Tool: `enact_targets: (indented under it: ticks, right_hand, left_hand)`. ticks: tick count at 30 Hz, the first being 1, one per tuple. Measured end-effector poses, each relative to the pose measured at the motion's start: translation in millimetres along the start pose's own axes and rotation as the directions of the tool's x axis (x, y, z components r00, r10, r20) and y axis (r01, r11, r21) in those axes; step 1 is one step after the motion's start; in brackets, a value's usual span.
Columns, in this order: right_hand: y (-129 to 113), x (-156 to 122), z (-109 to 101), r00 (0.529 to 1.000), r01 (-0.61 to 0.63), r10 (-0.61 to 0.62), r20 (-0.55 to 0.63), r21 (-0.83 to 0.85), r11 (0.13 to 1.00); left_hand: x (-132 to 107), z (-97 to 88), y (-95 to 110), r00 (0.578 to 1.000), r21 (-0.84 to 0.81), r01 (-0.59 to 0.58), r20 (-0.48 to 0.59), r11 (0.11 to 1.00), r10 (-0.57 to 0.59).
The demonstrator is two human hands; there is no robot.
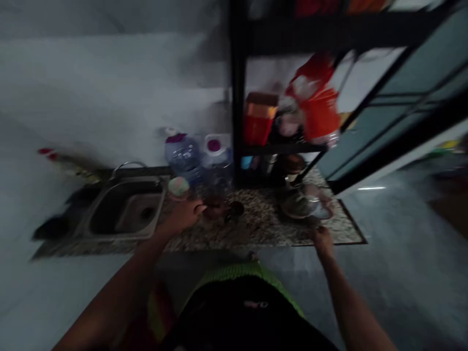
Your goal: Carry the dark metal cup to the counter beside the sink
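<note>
The picture is dim and blurred. My left hand [187,214] reaches over the counter to the right of the sink, fingers bent inward. A dark, thin part shows at its fingertips, beside a brownish round object [215,207]; the exact hold is smeared. Close by stand a pale green and pink cup [178,187] and a small dark round container [237,209]. My right hand [323,240] is at the counter's front edge, fingers curled, just below a plate [292,209] and a clear plastic item [321,208]. What those fingers hold, if anything, is hidden.
A steel sink [85,229] is set in the speckled counter [259,229] on the left. Large clear bottles [185,153] with purple caps stand against the wall. A black shelf rack [238,117] holds a red container [259,119] and a hanging red bag [320,109].
</note>
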State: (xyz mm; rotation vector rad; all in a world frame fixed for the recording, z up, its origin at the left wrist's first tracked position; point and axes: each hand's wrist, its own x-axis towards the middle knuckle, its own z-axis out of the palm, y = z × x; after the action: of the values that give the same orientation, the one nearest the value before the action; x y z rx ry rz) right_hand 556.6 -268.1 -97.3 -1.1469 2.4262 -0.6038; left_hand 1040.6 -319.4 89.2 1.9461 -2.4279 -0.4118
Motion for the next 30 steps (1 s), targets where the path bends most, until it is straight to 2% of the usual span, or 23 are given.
enact_targets:
  ticks: [2,5,15,24,30]
  right_hand:
    - [8.9,8.1,7.0,0.999,-0.041,0.041,0.031,-0.006,0.999]
    - [18.9,15.2,8.3,0.996,-0.07,0.071,0.048,-0.008,0.997]
    - [31.0,25.1,14.3,0.994,-0.101,0.101,0.033,0.007,0.995]
    - [31.9,20.9,13.0,0.999,-0.027,0.026,0.028,0.031,0.999]
    - [30.6,20.4,13.8,0.999,-0.035,0.035,0.006,0.034,0.999]
  left_hand:
    - [-2.1,6.5,-9.2,0.999,-0.002,0.034,0.04,0.999,-0.033]
    - [7.0,9.8,-12.6,0.998,-0.025,0.021,0.057,0.999,-0.019]
    - [10.1,9.2,-14.9,0.999,-0.049,-0.031,0.014,0.998,0.032]
    - [14.2,-4.6,-14.2,0.999,-0.027,-0.039,-0.001,0.999,0.039]
    - [12.9,-16.5,-10.9,1.0,0.0,-0.024,-0.008,1.0,0.024]
